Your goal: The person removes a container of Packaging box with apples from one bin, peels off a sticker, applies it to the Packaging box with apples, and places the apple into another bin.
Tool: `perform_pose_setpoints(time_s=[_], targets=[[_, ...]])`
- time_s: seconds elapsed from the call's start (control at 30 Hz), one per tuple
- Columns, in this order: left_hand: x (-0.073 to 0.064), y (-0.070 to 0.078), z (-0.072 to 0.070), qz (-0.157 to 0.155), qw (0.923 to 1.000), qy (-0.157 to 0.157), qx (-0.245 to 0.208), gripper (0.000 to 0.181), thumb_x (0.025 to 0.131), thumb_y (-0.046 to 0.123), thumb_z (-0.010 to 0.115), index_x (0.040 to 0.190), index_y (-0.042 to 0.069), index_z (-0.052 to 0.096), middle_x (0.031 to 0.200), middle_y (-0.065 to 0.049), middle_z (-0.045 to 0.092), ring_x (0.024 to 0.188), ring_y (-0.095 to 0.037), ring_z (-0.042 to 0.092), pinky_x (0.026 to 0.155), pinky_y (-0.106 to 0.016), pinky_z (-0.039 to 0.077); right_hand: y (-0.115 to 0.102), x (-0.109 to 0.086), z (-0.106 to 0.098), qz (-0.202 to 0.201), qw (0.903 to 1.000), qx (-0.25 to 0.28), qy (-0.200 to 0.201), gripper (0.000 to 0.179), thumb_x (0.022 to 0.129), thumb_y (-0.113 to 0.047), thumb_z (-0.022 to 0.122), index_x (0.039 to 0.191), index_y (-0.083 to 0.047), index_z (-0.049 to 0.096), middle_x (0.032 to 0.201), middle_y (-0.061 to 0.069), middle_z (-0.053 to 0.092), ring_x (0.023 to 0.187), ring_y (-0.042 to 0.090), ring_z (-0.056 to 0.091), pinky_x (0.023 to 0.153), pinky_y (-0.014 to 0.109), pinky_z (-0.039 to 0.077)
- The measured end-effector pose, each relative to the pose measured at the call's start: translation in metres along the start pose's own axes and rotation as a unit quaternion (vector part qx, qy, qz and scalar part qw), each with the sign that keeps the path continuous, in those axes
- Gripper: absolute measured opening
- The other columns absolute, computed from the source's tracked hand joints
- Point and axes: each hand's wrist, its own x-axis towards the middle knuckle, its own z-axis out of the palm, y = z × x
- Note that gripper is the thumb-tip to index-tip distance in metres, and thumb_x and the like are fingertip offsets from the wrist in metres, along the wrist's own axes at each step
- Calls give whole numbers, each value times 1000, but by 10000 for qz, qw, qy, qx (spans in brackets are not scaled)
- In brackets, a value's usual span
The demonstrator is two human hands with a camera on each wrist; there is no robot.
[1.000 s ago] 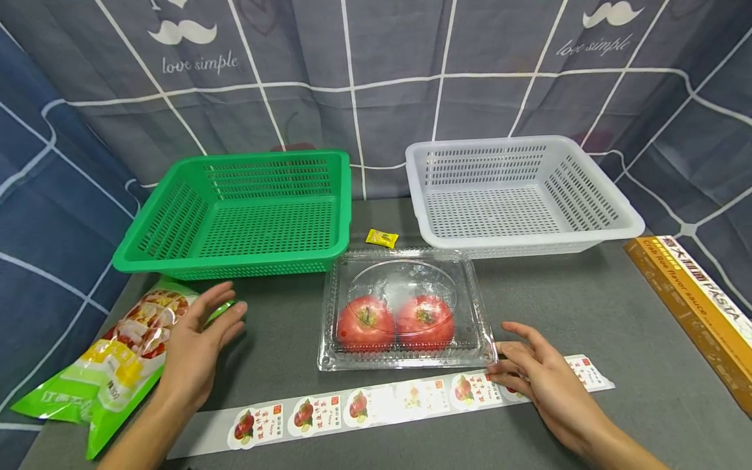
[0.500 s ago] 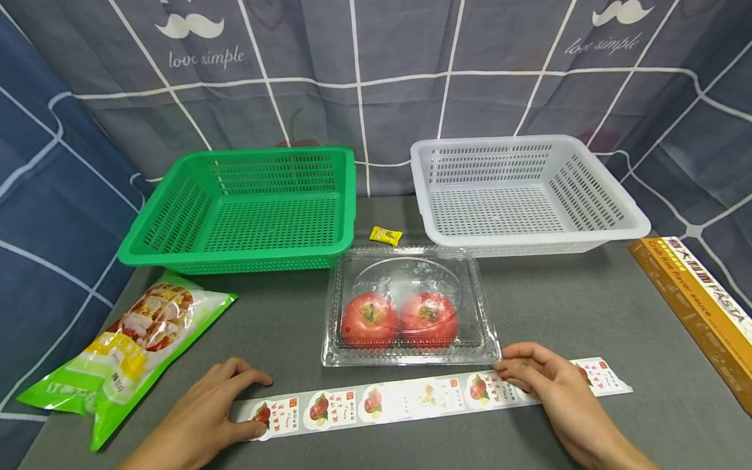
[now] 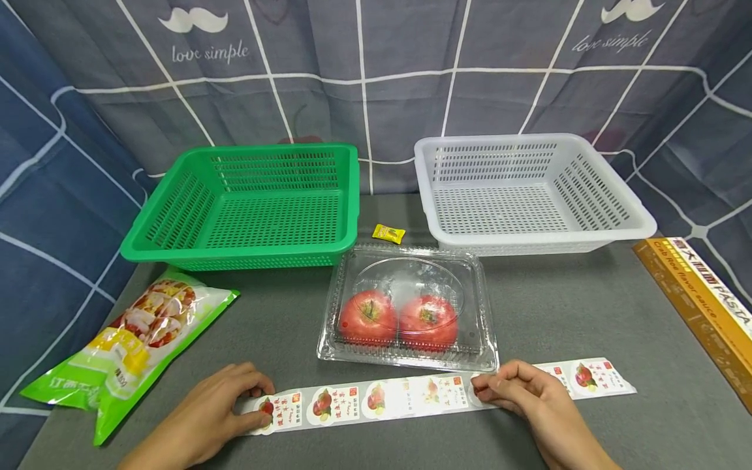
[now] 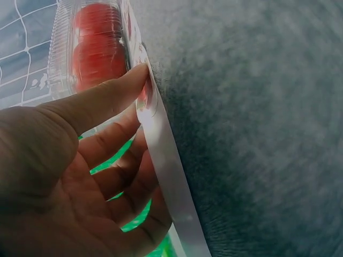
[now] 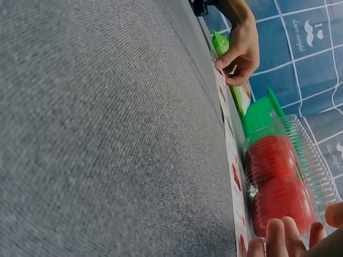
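Note:
A long strip of apple stickers [image 3: 335,406] lies across the grey table in front of a clear plastic clamshell box [image 3: 411,264]. Two red apples [image 3: 369,318] show through the closed lid. At the strip's left end, my left hand [image 3: 214,408] pinches it, thumb on top; the left wrist view shows the thumb [image 4: 115,96] pressed on the strip, fingers curled behind. Farther right, my right hand [image 3: 525,401] has its thumb and fingertips together on a sticker just below the box's right corner. Those fingertips hide most of that sticker; whether its edge is lifted cannot be seen.
Behind the box stand a green basket [image 3: 235,259] on the left and a white basket [image 3: 546,243] on the right. A small yellow packet [image 3: 388,234] sits between them. A green food bag [image 3: 138,339] lies far left, a pasta box [image 3: 699,307] far right.
My left hand came down from beside the food bag and took hold of the strip's left end. The right hand slid left along the strip, its fingertips drawing together. The box turned slightly.

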Motion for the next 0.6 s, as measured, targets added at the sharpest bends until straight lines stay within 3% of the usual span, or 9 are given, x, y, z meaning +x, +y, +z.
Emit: perform_pose_setpoints(time_s=[0.17,0.3,0.47,0.6], targets=[[0,-1,1,232,9991,318,-139,26,75,26,86,89,30,64,86,23,49,77,3,45,60,-24,41,-2,-1,2,-6,9995,222,223,13,102,0,48,96,10,52,105,25,66,92,28,68,83,33,56],[1,0,1,269,9986,378,-238,26,76,25,85,86,31,63,85,24,49,76,4,45,60,-23,40,-1,-4,7,350,9985,377,164,4,100,0,52,102,2,48,103,18,70,89,25,69,81,33,56],[4,0,-2,101,9984,92,-551,23,79,25,83,84,31,61,82,23,50,74,4,46,59,-23,41,4,-5,15,638,9884,992,-961,13,103,0,45,114,-4,49,105,10,72,91,22,68,84,33,55],[7,0,-5,-12,9924,-252,-1204,17,84,22,80,84,26,64,77,22,52,69,3,49,56,-22,41,-1,3,36,525,9814,749,-1688,21,102,-4,49,120,7,52,112,16,69,98,22,67,86,32,54]])
